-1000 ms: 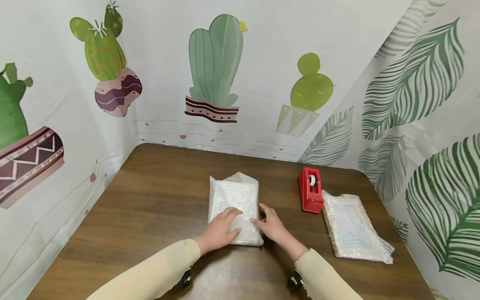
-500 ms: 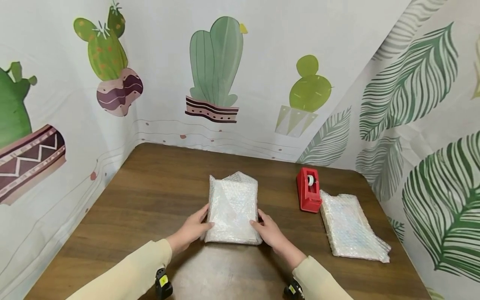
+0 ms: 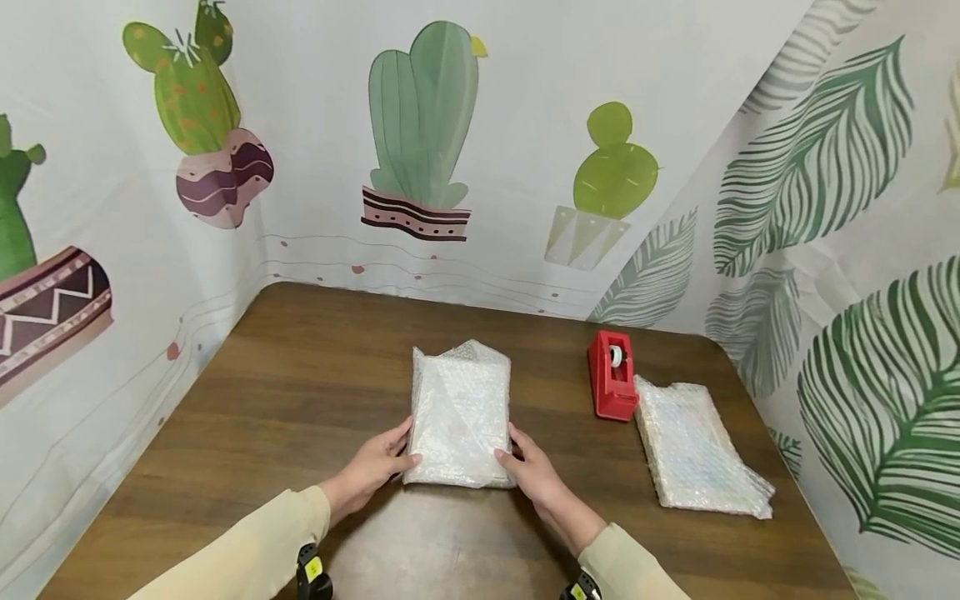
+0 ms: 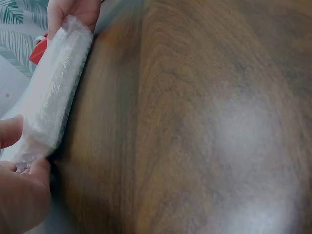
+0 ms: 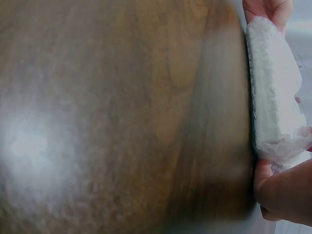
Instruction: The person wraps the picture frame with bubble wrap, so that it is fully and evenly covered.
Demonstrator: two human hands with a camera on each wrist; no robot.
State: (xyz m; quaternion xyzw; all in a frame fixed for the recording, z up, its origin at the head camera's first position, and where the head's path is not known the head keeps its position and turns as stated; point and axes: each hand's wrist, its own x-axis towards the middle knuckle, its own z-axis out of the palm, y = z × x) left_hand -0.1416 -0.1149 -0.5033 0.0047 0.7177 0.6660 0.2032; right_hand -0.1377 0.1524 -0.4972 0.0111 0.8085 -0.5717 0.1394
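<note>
A flat rectangular package in bubble wrap (image 3: 461, 417) lies in the middle of the table, its loose wrap peaking at the far end. My left hand (image 3: 367, 471) holds its left edge near the front corner, thumb on top and fingers along the side. On the opposite edge, my right hand (image 3: 538, 475) grips it the same way. The left wrist view shows the package's thick front side (image 4: 56, 92), with the left hand (image 4: 24, 195) at the near corner. From the right wrist, the right hand (image 5: 287, 190) appears below the wrap; some fingertips are hidden under the package.
A red tape dispenser (image 3: 613, 375) with a white roll stands to the right. Just beyond it lies a second bubble-wrapped package (image 3: 697, 450), near the right edge of the brown wooden table (image 3: 315, 367). Cloth printed with cacti and leaves hangs behind and beside the table.
My left hand has moved from the top of the package leftward to its left edge and now grips there. The right hand stays at the right edge. The view has shifted slightly.
</note>
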